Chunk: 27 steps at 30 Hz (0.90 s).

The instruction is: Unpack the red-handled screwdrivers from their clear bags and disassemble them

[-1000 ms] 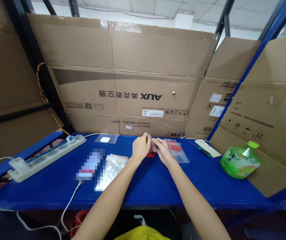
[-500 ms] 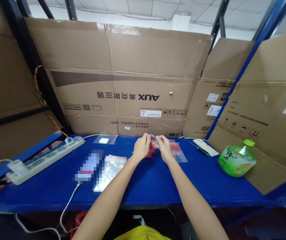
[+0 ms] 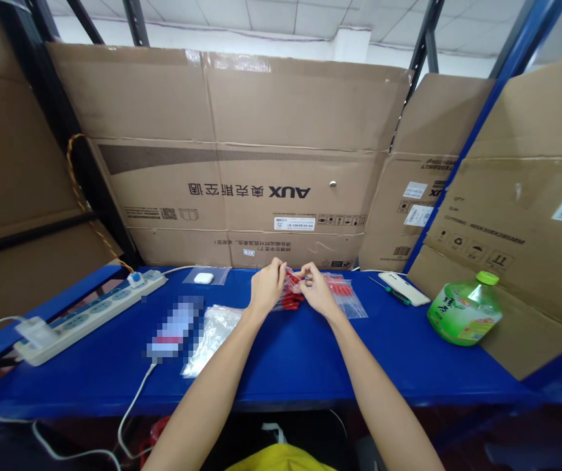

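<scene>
Small clear bag [image 3: 291,286] (red pieces inside) held above the blue shelf.

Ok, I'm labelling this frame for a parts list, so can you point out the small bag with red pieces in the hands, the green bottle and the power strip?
small bag with red pieces [image 3: 291,288], head view, on the red contents between the hands.
green bottle [image 3: 462,309], head view, on its label.
power strip [image 3: 97,309], head view, on its socket face.

On the blue shelf [image 3: 310,366] by the AUX box [image 3: 241,163]: two hands [image 3: 267,288] [image 3: 316,292], one small bag [image 3: 291,288] of red parts held between them, one more such bag [image 3: 347,296] beside it, one stack of empty bags [image 3: 214,327], one power strip [image 3: 89,314], one earbud case [image 3: 203,278], one screwdriver [image 3: 388,291], one green bottle [image 3: 463,307].
</scene>
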Each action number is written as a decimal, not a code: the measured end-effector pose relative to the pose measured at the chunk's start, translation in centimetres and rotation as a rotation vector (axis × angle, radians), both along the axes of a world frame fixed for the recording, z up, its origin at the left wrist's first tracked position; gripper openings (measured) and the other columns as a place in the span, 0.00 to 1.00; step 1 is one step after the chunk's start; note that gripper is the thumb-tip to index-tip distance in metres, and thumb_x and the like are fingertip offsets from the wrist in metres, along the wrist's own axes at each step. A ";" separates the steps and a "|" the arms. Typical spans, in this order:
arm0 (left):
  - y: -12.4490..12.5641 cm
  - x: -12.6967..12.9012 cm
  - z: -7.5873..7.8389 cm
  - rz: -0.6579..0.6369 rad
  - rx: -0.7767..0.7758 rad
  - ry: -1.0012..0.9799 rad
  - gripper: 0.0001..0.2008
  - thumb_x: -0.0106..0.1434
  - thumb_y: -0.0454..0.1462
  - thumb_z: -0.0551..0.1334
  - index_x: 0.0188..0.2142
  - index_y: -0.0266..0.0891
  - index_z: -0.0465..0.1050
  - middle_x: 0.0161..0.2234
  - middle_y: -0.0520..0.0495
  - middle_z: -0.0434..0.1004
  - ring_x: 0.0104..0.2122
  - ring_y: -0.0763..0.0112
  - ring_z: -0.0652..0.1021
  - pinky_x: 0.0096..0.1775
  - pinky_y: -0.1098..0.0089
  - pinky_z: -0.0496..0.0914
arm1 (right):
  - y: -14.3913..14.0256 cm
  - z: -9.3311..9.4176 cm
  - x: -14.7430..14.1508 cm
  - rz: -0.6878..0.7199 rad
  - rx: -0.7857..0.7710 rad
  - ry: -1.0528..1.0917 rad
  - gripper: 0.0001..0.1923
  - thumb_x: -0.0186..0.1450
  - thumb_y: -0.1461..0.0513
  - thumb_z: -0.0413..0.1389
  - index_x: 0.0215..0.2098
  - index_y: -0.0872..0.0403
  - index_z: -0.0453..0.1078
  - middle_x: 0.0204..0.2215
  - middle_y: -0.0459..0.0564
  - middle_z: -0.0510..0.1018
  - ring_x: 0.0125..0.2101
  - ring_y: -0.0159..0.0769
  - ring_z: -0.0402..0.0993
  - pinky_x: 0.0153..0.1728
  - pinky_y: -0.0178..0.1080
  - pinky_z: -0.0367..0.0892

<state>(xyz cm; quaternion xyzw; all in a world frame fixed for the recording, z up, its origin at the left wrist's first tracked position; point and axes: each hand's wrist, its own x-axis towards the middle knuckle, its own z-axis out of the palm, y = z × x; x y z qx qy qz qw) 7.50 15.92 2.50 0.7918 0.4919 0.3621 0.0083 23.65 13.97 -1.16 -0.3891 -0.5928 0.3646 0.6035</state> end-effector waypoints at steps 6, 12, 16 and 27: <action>-0.4 0.3 -0.1 -0.057 -0.016 -0.017 0.17 0.76 0.46 0.44 0.43 0.43 0.68 0.35 0.48 0.80 0.36 0.66 0.80 0.35 0.71 0.62 | 0.1 -0.1 0.3 -0.106 0.114 -0.177 0.07 0.58 0.65 0.51 0.36 0.49 0.63 0.30 0.43 0.73 0.29 0.32 0.70 0.30 0.32 0.63; -0.4 0.0 0.3 -0.161 0.052 -0.084 0.18 0.74 0.48 0.48 0.51 0.42 0.68 0.49 0.42 0.76 0.50 0.62 0.75 0.51 0.64 0.65 | 0.4 0.1 0.5 -0.207 0.150 -0.087 0.06 0.58 0.65 0.49 0.34 0.48 0.58 0.30 0.43 0.72 0.33 0.35 0.73 0.33 0.33 0.63; 0.0 -0.6 0.1 -0.356 0.129 0.012 0.28 0.66 0.51 0.61 0.62 0.44 0.62 0.63 0.40 0.65 0.63 0.57 0.64 0.63 0.56 0.54 | 0.8 0.3 1.1 -0.216 0.166 0.086 0.07 0.57 0.63 0.53 0.33 0.49 0.59 0.30 0.42 0.71 0.38 0.35 0.75 0.37 0.32 0.66; 0.7 -1.0 -0.2 -0.410 -0.030 -0.065 0.21 0.70 0.43 0.58 0.60 0.46 0.64 0.55 0.44 0.76 0.54 0.62 0.76 0.54 0.64 0.69 | 0.8 0.5 1.3 -0.098 0.069 0.215 0.21 0.56 0.58 0.62 0.48 0.49 0.75 0.49 0.50 0.78 0.43 0.40 0.76 0.38 0.39 0.75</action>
